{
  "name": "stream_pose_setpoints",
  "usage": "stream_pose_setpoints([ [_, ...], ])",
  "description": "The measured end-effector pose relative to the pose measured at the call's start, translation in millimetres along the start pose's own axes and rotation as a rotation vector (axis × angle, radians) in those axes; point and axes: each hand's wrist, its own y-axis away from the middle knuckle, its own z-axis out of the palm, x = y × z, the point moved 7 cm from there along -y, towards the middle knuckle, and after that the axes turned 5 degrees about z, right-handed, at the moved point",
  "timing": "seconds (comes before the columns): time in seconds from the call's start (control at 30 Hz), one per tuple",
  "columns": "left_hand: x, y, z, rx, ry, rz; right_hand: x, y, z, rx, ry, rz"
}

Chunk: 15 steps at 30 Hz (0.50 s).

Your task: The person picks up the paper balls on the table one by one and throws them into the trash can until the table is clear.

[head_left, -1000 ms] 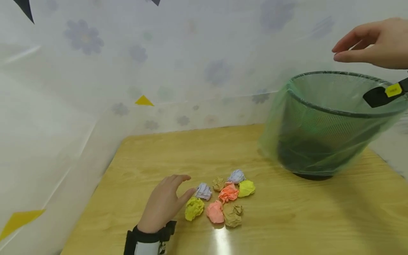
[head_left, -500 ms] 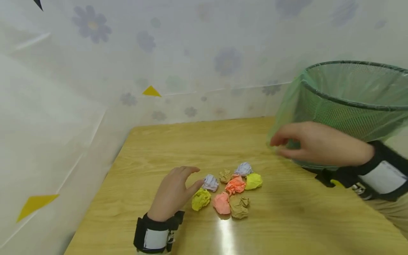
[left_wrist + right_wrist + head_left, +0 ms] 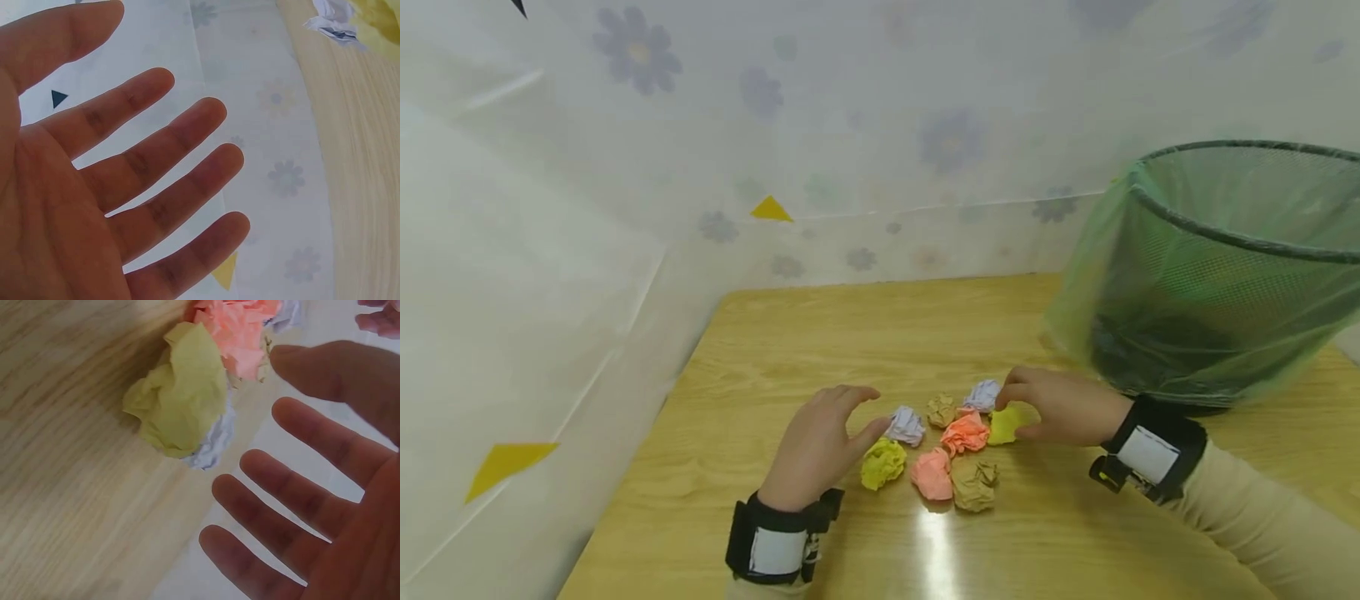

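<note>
1. The right hand point(image 3: 1066, 407) had moved from the green-lined round mesh bin point(image 3: 1217, 275) to the bright yellow crumpled-paper ball point(image 3: 1002, 426), apparently within reach.
2. That ball lay on the wooden table point(image 3: 857, 333).
3. Both grips were empty; the left hand point(image 3: 816, 446) stood beside a crumpled white paper ball point(image 3: 906, 426).
4. The right wrist view exposed extended fingers point(image 3: 294, 500) and palm; the head view hid the palm.

My worktop point(image 3: 820, 333) is honey-yellow with streaky wood grain. On it I see two yellow paper balls point(image 3: 883, 464), two lilac-white paper balls point(image 3: 906, 426), two tan paper balls point(image 3: 975, 485), an orange paper ball point(image 3: 965, 433) and a pink paper ball point(image 3: 932, 475). The bag point(image 3: 1078, 308) is sheer green over a dark mesh bin point(image 3: 1225, 236). My wrist straps point(image 3: 1183, 442) are black with white patches, my sleeves point(image 3: 1262, 508) beige. Mauve flowers point(image 3: 638, 52) pattern the whitish sheet point(image 3: 850, 150), which also bears yellow triangles point(image 3: 512, 467).
</note>
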Motion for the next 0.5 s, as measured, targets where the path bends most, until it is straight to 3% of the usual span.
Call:
stream_pose_setpoints([
  [0.3,-2.7,-1.2,2.0,-0.008,0.016,-0.007,0.9,-3.4,10.1,0.010,0.041,0.011],
  [0.5,-18.3,0.9,6.7,-0.018,0.038,-0.082,1.9,-6.7,18.6,0.019,0.055,-0.008],
])
